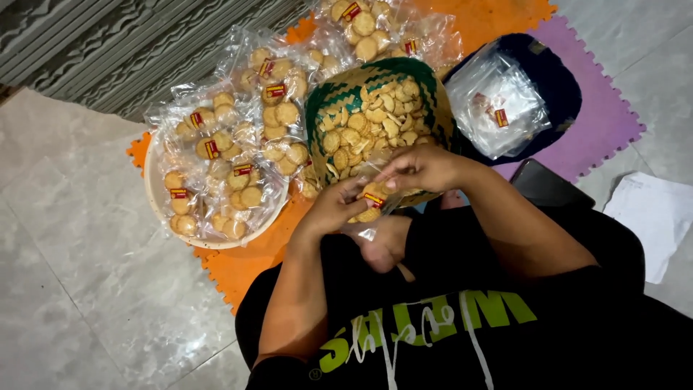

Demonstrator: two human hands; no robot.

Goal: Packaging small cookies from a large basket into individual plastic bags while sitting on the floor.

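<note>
Both hands' fingers (364, 189) pinch a clear cookie bag (373, 204) between them, before the woven basket (339, 97).

A small clear plastic bag (372, 206) of round golden biscuits, with a red-and-yellow label, is pinched between the left hand (333, 208) and the right hand (422, 167). It sits tilted just off the near rim of the green woven basket (339, 97), above the orange mat's near edge.
</note>
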